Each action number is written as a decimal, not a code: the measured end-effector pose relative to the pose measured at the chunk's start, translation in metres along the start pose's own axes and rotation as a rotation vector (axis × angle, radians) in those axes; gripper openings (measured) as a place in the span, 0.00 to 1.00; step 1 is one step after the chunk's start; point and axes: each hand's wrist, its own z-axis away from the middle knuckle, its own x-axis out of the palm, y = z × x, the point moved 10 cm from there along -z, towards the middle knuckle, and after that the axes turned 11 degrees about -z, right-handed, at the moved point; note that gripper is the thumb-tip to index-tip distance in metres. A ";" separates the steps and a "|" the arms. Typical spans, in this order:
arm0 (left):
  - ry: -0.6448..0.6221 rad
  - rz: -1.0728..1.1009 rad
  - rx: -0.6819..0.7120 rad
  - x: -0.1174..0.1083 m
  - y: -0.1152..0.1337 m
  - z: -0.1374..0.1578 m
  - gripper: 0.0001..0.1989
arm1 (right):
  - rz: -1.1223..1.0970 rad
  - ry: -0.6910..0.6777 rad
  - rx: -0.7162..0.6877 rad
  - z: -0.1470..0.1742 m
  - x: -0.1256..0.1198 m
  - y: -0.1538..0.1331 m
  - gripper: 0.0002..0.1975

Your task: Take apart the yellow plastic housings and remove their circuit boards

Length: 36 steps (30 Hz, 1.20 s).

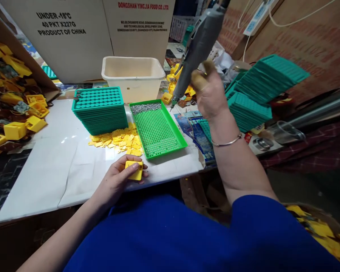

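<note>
My left hand [120,173] grips a small yellow plastic case [134,170] at the table's front edge, thumb across its top. An electric screwdriver [197,47] hangs at a slant, its thin bit pointing down beside the green tray. Close against the screwdriver's right side is my right hand [209,90], raised, with yellowish coverings on the fingers. Motion smears those fingers, so whether they touch the tool I cannot tell. The green perforated tray [158,132] has small metal screws [147,108] heaped at its far end. Flat yellow pieces [121,140] lie spread left of it.
A stack of teal trays [100,113] stands left of the green tray, with a cream tub [133,81] behind. More teal trays [260,85] are piled at right. Yellow housings [15,130] fill the far left. White cartons [82,41] wall the back; a clear cup [289,131] lies right.
</note>
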 end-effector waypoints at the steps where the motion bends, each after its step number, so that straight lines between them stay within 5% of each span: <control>1: 0.003 0.007 -0.003 0.001 0.000 -0.003 0.13 | -0.061 0.003 0.033 -0.006 0.000 0.011 0.17; 6: 0.071 0.015 -0.019 -0.002 -0.001 -0.008 0.11 | -0.207 0.044 0.067 0.010 0.035 0.003 0.21; 11: 0.069 -0.011 -0.032 -0.001 -0.002 -0.007 0.11 | -0.168 0.071 0.248 0.055 0.066 0.009 0.22; 26: 0.080 -0.005 -0.024 -0.004 -0.006 -0.009 0.09 | -0.174 0.212 0.229 0.082 0.064 0.021 0.22; 36: 0.076 0.149 -0.008 -0.003 -0.006 -0.012 0.10 | -0.234 0.204 0.169 0.065 0.070 -0.009 0.22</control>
